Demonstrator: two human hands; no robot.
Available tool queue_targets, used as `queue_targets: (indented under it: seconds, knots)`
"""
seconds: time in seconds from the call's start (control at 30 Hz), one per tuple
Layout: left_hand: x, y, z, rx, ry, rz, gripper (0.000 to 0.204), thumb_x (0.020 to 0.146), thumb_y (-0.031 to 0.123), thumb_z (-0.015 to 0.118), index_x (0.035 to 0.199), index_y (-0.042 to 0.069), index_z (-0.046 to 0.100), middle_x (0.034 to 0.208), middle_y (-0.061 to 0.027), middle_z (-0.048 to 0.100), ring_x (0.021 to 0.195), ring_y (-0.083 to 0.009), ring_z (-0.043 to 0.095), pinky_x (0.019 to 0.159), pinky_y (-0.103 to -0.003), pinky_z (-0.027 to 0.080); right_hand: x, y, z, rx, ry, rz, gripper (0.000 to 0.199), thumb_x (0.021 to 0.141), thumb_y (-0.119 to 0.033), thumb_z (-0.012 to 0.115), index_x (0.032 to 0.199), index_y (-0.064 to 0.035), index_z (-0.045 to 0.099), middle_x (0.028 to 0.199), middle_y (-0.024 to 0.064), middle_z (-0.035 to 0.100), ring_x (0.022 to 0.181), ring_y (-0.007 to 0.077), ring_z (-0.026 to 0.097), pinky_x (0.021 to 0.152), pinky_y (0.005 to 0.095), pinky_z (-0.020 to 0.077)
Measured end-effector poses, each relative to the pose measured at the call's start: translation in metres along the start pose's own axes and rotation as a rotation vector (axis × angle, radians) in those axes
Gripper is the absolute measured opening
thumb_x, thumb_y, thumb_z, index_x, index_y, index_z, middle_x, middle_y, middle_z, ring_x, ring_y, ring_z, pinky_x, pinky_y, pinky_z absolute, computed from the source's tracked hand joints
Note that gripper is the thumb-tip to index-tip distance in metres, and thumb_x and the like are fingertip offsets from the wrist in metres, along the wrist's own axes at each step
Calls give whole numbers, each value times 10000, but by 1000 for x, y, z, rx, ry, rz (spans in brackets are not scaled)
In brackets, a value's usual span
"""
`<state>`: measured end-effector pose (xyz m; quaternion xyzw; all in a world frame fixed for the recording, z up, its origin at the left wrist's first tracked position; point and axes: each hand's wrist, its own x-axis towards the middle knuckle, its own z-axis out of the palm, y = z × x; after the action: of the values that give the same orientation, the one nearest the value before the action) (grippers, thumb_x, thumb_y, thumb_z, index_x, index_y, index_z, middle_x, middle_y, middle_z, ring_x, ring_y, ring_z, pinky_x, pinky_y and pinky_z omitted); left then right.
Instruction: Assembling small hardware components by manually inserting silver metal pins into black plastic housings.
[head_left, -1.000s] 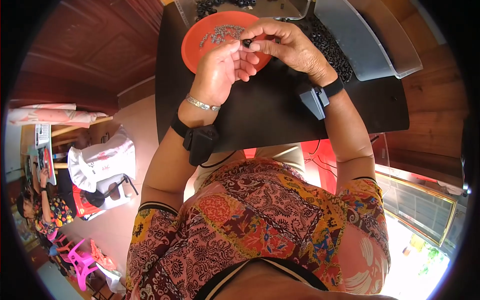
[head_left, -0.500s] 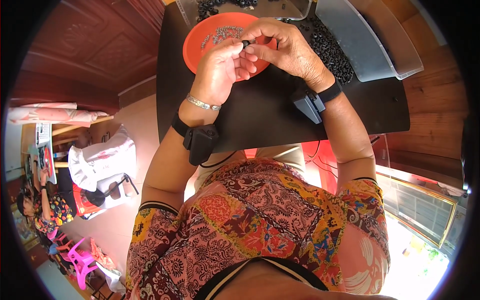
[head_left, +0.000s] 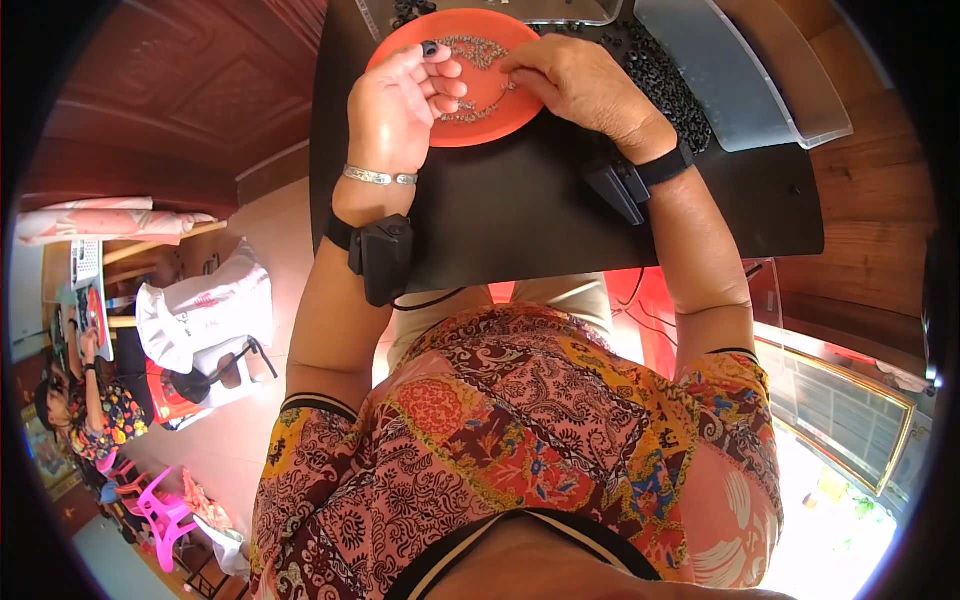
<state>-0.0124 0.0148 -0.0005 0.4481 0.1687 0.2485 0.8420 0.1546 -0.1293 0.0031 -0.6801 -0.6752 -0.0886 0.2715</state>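
A small black round part (head_left: 430, 48) is pinched between the thumb and forefinger of my left hand (head_left: 393, 112), whose other fingers curl loosely. This hand is over the left side of an orange round plate (head_left: 497, 130). Many tiny silvery metal pieces (head_left: 474, 48) lie scattered on the plate. At the plate's right side, my right hand (head_left: 585, 92) has its thumb and fingertips pressed together, low over the pieces. Whatever lies between those fingertips is too small to make out.
A heap of small black parts (head_left: 672, 95) lies on the dark table (head_left: 500, 225), right of the plate. Beside it stands a grey translucent bin (head_left: 715, 80). Another clear tray (head_left: 570, 12) is at the far edge. Far left, another person (head_left: 90, 400) sits near a white sack (head_left: 205, 305).
My hands have parted. The left moved left, keeping the black part; the right let go of it and came down to the metal pieces. The plate appears slightly higher in view.
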Motion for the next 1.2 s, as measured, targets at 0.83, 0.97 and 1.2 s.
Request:
queue_targets:
  seconds: [0.83,0.97,1.2]
  knots:
    - [-5,-1,6,-63,28,-36,271,888,218,485,906,-29,595,817,-143,639,688,-243,611,622,-310,461,11,-16,20,-46,-148,-68,96,767,-111,613,841,-81,666,840,113,635,840,305,623,734,415,492]
    - [-3,-2,5,-71,26,-22,275,886,220,487,907,-32,596,819,-144,640,691,-243,611,627,-311,462,12,-10,24,34,-163,-68,103,761,-115,619,846,-77,662,831,116,633,827,305,624,731,409,493]
    - [-4,-2,5,-78,41,-36,273,885,220,490,909,-30,597,817,-142,637,693,-246,608,629,-314,464,17,-15,13,121,-239,50,223,739,-71,663,955,-30,625,884,127,632,848,277,624,736,355,498]
